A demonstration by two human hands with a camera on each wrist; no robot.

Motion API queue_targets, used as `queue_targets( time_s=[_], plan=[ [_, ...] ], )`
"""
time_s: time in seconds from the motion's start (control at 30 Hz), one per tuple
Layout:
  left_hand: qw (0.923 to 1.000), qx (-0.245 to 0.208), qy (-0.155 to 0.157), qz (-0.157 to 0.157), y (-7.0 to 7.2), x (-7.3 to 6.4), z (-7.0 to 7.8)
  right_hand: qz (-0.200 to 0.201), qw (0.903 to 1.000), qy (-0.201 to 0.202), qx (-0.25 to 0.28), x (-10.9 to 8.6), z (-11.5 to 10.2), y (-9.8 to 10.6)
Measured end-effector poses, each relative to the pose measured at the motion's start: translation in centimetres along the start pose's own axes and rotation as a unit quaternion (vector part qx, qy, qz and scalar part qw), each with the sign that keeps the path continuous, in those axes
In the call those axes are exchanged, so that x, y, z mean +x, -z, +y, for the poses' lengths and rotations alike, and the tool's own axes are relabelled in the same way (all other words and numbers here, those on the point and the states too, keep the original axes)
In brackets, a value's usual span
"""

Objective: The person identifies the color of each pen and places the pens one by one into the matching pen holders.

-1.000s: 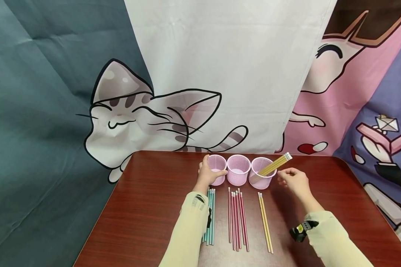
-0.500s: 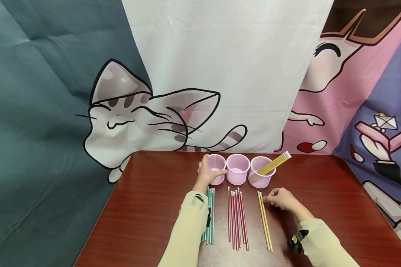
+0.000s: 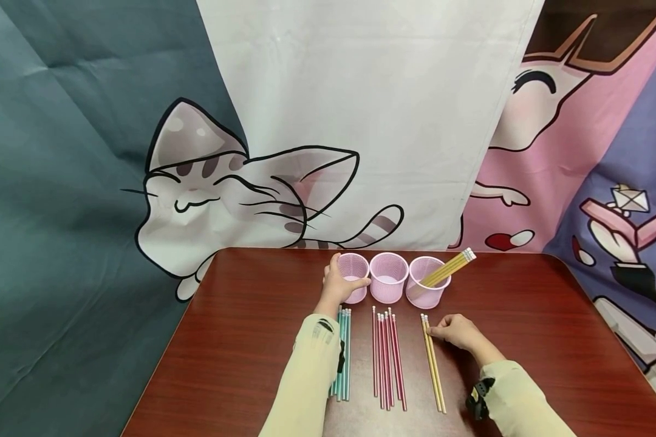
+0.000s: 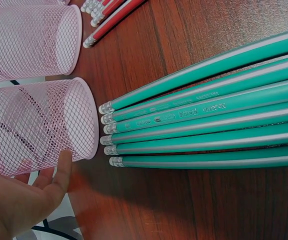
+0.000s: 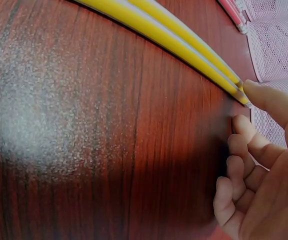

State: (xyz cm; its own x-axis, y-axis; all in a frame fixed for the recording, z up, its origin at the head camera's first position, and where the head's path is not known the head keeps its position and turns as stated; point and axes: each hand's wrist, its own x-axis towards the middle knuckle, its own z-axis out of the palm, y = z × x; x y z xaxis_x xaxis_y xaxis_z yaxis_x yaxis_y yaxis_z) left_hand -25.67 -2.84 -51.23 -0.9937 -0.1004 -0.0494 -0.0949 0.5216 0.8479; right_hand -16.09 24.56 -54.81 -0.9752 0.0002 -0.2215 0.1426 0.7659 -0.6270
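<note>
My left hand [image 3: 336, 286] holds the leftmost pink mesh pencil cup [image 3: 354, 264] with thumb and fingers spread around it. In the left wrist view, fingers of this hand [image 4: 19, 202] curve under the cup [image 4: 41, 125], which has nothing inside. My right hand [image 3: 461, 334] is beside two loose yellow pencils [image 3: 434, 370], near their eraser ends. From the right wrist, the thumb of this hand [image 5: 269, 180] touches the yellow pencils [image 5: 184, 47], while the other fingers stay apart from them, loosely bent. The rightmost cup [image 3: 423, 298] has several yellow pencils [image 3: 447, 270] leaning in it.
Between the two others stands a middle mesh cup [image 3: 389, 279]. Several red pencils [image 3: 387, 361] lie in front of it, and several teal pencils [image 3: 345, 364] lie below the left cup. The brown table [image 3: 240, 340] meets a printed cloth backdrop [image 3: 393, 121] behind.
My right hand has come from beside the rightmost cup toward me and left, onto the upper ends of the loose yellow pencils. The left hand keeps its place on the left cup.
</note>
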Motion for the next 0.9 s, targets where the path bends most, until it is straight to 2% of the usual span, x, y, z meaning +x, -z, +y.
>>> queue_targets(
  time_s=[0.27,0.57,0.77,0.87,0.9],
  plan=[
    [1.0000,-0.005,-0.001,-0.002,0.10,-0.11,0.01,-0.007,0.9999,-0.004,0.011,0.15,-0.07,0.01],
    [0.9999,-0.010,-0.002,0.002,0.07,0.06,-0.23,0.006,0.9983,-0.014,-0.056,0.39,-0.61,-0.33],
    [0.9994,-0.015,-0.026,0.015,-0.04,0.13,-0.52,0.012,0.9981,-0.018,-0.058,0.33,-0.74,-0.18],
    [0.9996,-0.011,-0.023,0.013,0.01,0.02,-0.30,0.014,0.9979,-0.020,-0.060,0.22,-0.82,-0.08],
    [0.9998,-0.014,-0.011,0.004,0.12,-0.07,-0.04,0.015,0.9978,-0.022,-0.061,0.19,-0.86,-0.06]
  ],
)
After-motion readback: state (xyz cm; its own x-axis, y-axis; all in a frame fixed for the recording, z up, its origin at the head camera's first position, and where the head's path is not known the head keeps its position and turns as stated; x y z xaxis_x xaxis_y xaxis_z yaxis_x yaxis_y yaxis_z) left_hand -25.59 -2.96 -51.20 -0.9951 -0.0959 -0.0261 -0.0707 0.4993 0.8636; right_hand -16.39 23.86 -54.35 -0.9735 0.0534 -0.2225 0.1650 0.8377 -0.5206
